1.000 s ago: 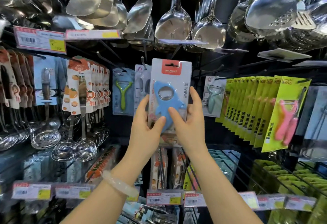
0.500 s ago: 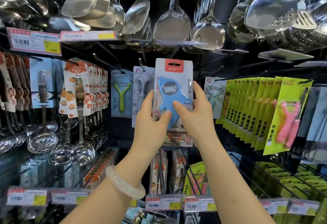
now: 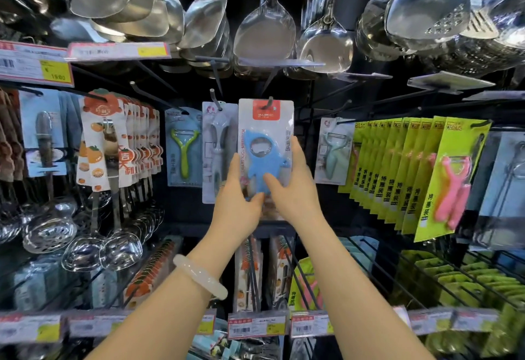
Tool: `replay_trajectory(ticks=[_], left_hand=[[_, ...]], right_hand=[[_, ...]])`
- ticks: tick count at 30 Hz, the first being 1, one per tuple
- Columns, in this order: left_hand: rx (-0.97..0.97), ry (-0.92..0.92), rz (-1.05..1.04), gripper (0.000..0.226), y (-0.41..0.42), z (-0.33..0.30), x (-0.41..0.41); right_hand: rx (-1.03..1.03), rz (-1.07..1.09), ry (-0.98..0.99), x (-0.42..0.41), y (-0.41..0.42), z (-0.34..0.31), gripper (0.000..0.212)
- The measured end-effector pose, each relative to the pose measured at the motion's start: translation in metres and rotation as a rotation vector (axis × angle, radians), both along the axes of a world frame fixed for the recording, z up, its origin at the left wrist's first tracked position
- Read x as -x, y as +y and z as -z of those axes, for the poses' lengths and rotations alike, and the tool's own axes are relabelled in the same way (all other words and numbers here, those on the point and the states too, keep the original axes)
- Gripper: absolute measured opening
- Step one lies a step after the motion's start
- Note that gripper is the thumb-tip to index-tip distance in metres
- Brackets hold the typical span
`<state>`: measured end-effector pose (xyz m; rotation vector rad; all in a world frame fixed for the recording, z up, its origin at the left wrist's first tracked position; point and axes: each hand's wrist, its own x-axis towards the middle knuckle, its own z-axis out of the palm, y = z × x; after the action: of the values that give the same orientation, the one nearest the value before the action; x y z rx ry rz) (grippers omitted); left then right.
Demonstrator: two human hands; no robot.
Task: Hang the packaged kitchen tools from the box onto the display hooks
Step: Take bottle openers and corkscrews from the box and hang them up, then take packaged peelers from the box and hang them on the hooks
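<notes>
A packaged blue bottle opener (image 3: 265,138) with a red header card is held upright in front of the display, in both my hands. My left hand (image 3: 237,203) grips its lower left edge, thumb on the front. My right hand (image 3: 292,189) grips the lower right edge, fingers along the side. The tip of a black display hook (image 3: 270,101) shows at the hole in the package's red header. The box is out of view.
A grey packaged tool (image 3: 217,149) hangs just left of the opener, a green peeler (image 3: 183,149) further left. A pale peeler (image 3: 333,151) and a row of yellow-green peeler packs (image 3: 412,166) hang right. Steel spatulas (image 3: 265,33) hang overhead. Price rails (image 3: 257,327) run below.
Both hands have moved the opener package forward toward the rack, and its header hole now sits at the hook's tip. The grip is unchanged.
</notes>
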<state>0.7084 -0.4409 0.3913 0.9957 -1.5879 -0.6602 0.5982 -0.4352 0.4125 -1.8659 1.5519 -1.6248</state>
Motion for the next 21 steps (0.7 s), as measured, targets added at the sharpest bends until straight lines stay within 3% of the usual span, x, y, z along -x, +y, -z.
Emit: replay_trajectory(ticks=[6, 13, 17, 21], left_hand=[[-0.223, -0.448, -0.207, 0.08, 0.003, 0.042, 0.018], [-0.064, -0.885, -0.113, 0.063, 0.05, 0.077, 0.074], [0.098, -0.994, -0.011, 0.06, 0.085, 0.092, 0.122], [0.105, -1.116, 0.148, 0.058, 0.134, 0.115, 0.178]], right_hand=[[-0.207, 0.147, 0.241, 0.018, 0.001, 0.056, 0.074], [-0.278, 0.321, 0.507, 0.073, 0.053, 0.111, 0.058], [-0.255, 0.407, 0.553, 0.121, 0.099, 0.143, 0.055], [-0.413, 0.47, 0.574, 0.174, 0.156, 0.183, 0.056]])
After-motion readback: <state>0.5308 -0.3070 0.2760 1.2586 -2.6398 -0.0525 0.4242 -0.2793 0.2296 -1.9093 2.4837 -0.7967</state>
